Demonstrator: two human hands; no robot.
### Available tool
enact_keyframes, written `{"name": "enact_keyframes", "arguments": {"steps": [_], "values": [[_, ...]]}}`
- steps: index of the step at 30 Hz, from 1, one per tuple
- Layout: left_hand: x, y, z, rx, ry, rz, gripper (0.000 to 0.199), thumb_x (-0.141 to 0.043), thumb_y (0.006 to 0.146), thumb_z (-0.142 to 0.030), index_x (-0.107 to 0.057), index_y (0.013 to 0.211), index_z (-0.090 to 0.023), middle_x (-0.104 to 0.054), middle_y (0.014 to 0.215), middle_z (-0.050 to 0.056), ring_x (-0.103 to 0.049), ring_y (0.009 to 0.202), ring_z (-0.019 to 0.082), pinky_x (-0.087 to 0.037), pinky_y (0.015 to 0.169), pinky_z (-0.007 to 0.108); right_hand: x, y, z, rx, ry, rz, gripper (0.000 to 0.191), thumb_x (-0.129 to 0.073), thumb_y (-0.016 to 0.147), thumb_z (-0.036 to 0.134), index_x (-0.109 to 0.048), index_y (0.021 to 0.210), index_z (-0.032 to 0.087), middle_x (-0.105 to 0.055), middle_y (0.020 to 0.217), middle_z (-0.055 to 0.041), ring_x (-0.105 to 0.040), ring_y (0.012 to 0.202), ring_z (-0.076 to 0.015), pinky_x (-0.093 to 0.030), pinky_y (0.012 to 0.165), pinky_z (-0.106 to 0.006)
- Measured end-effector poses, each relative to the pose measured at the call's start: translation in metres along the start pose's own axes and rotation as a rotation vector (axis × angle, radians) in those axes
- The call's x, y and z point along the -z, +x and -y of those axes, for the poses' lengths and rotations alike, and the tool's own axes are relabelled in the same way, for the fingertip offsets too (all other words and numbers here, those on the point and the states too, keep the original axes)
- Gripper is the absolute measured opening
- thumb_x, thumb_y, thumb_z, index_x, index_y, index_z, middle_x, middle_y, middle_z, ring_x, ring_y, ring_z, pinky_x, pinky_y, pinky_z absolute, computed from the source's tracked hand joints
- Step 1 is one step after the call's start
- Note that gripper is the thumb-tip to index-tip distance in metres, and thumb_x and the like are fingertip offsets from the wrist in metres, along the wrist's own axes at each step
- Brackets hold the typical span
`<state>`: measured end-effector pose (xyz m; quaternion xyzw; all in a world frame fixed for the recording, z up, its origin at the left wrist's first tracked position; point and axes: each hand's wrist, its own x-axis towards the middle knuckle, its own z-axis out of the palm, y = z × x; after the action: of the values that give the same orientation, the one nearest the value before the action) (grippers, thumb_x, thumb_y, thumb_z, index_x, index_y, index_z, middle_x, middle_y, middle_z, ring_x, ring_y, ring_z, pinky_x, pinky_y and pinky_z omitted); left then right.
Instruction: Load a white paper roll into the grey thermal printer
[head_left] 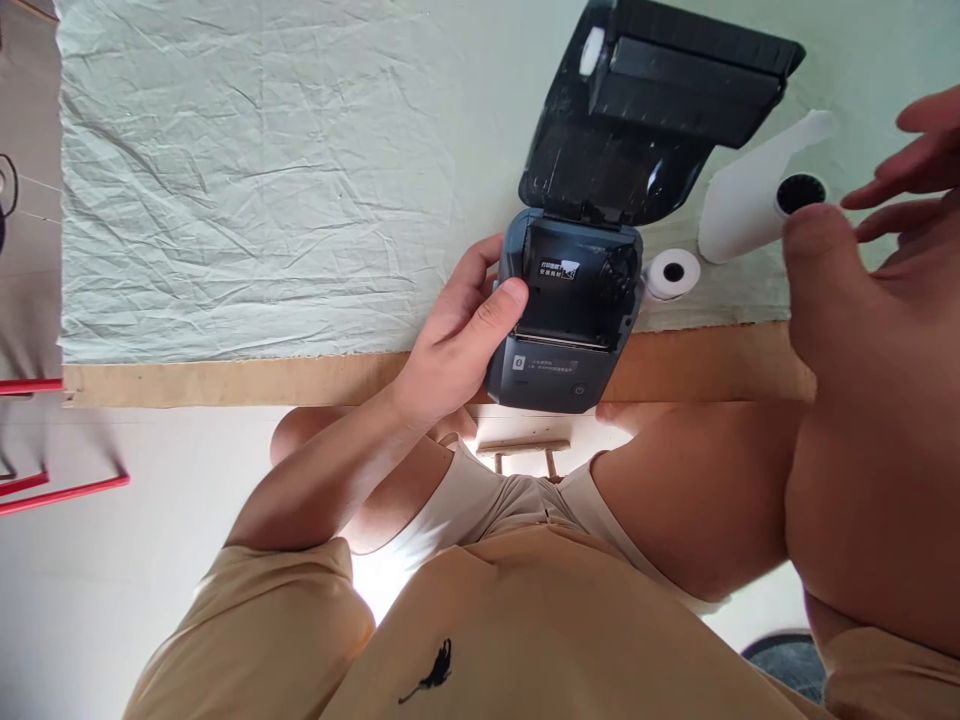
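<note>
My left hand (472, 330) grips the left side of a dark portable label printer (551, 375), its thumb over the edge of the bay. The printer's black lid (615, 165) is swung up and away from me, and no roll shows in the bay. At the right, my right hand (885, 260) has its fingers apart. Its thumb tip overlaps the edge of a larger white paper roll (742, 200) with a dark core; whether they touch I cannot tell. Beside the printer's right side stands a small white paper roll (657, 276) with a dark hole.
A wrinkled pale green cloth (262, 180) covers the table, whose bare wooden edge (225, 385) runs along my side. Red metal bars (75, 492) stick out at the far left. Below the edge are my legs and a wooden stool-like piece (523, 447).
</note>
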<state>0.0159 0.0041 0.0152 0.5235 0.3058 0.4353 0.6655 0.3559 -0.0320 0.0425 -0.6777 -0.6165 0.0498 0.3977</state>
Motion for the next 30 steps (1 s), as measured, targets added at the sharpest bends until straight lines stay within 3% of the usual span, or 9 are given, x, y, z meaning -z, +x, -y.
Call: {"name": "enact_keyframes", "arguments": {"steps": [3,5,9,13,14,18,20,24,30], "values": [[-0.001,0.000,0.000,0.008,0.023,-0.018,0.060,-0.073,0.121,-0.085,-0.072,0.151,-0.033,-0.092,0.108,0.000,-0.097,0.097,0.027,-0.081,0.076,0.042,0.002,0.007,-0.023,0.005,-0.144,0.133,0.072,-0.100,0.104,0.060,-0.073,0.168,0.042,-0.078,0.167,-0.0090,-0.089,0.135,-0.0313,-0.076,0.091,-0.052],[-0.001,-0.001,0.002,-0.001,0.028,-0.039,0.059,-0.074,0.121,-0.085,-0.074,0.151,-0.033,-0.092,0.108,0.000,-0.096,0.094,0.025,-0.078,0.073,0.039,-0.002,0.009,-0.032,-0.004,-0.149,0.210,0.080,-0.103,0.102,0.060,-0.070,0.172,0.039,-0.074,0.165,-0.0118,-0.087,0.136,-0.0322,-0.078,0.094,-0.053],[-0.001,-0.002,0.006,-0.018,0.018,-0.060,0.060,-0.075,0.120,-0.083,-0.075,0.154,-0.034,-0.093,0.113,0.002,-0.096,0.096,0.026,-0.077,0.074,0.040,-0.008,0.009,-0.028,0.011,-0.164,0.305,0.055,-0.089,0.107,0.052,-0.072,0.157,0.035,-0.080,0.148,-0.0093,-0.086,0.135,-0.0329,-0.076,0.108,-0.058],[-0.001,-0.001,0.004,0.053,0.041,-0.042,0.070,-0.071,0.118,-0.093,-0.070,0.156,-0.034,-0.094,0.118,0.004,-0.098,0.109,0.032,-0.080,0.082,0.046,-0.004,0.005,-0.007,0.009,-0.154,0.392,0.052,-0.073,0.108,0.039,-0.068,0.159,0.043,-0.084,0.133,-0.0011,-0.079,0.096,-0.0226,-0.072,0.099,-0.054],[-0.001,-0.001,0.004,0.063,0.044,-0.043,0.071,-0.071,0.118,-0.094,-0.070,0.156,-0.034,-0.094,0.119,0.004,-0.098,0.111,0.032,-0.081,0.083,0.046,-0.004,0.004,-0.003,0.018,-0.141,0.403,0.051,-0.072,0.108,0.039,-0.069,0.159,0.043,-0.083,0.131,-0.0011,-0.078,0.096,-0.0223,-0.072,0.099,-0.054],[-0.001,-0.001,0.002,0.058,0.064,-0.063,0.071,-0.074,0.116,-0.094,-0.071,0.156,-0.035,-0.095,0.121,0.004,-0.098,0.112,0.031,-0.081,0.083,0.045,-0.004,0.005,-0.002,0.054,-0.160,0.347,0.043,-0.082,0.111,0.064,-0.078,0.145,0.037,-0.076,0.133,-0.0077,-0.079,0.129,-0.0305,-0.071,0.111,-0.059],[-0.002,-0.001,0.001,0.050,0.068,-0.072,0.070,-0.075,0.116,-0.094,-0.072,0.155,-0.035,-0.095,0.120,0.003,-0.098,0.110,0.031,-0.080,0.082,0.044,-0.005,0.006,-0.004,0.023,-0.159,0.343,0.047,-0.086,0.110,0.064,-0.078,0.148,0.037,-0.076,0.136,-0.0083,-0.079,0.128,-0.0302,-0.072,0.111,-0.059],[-0.005,0.000,-0.001,0.056,0.043,-0.063,0.068,-0.075,0.116,-0.092,-0.072,0.150,-0.034,-0.094,0.115,0.002,-0.096,0.103,0.029,-0.079,0.080,0.044,-0.002,0.004,-0.006,-0.007,-0.092,0.395,0.062,-0.080,0.110,0.037,-0.068,0.170,0.045,-0.083,0.156,-0.0058,-0.083,0.127,-0.0269,-0.076,0.110,-0.055],[-0.001,-0.004,0.005,0.039,0.092,-0.083,0.070,-0.072,0.117,-0.095,-0.073,0.156,-0.037,-0.092,0.120,0.003,-0.097,0.111,0.030,-0.080,0.083,0.044,-0.003,0.003,-0.007,0.025,-0.091,0.319,0.058,-0.087,0.108,0.053,-0.079,0.165,0.044,-0.080,0.146,-0.0082,-0.085,0.123,-0.0272,-0.077,0.106,-0.055]]}}
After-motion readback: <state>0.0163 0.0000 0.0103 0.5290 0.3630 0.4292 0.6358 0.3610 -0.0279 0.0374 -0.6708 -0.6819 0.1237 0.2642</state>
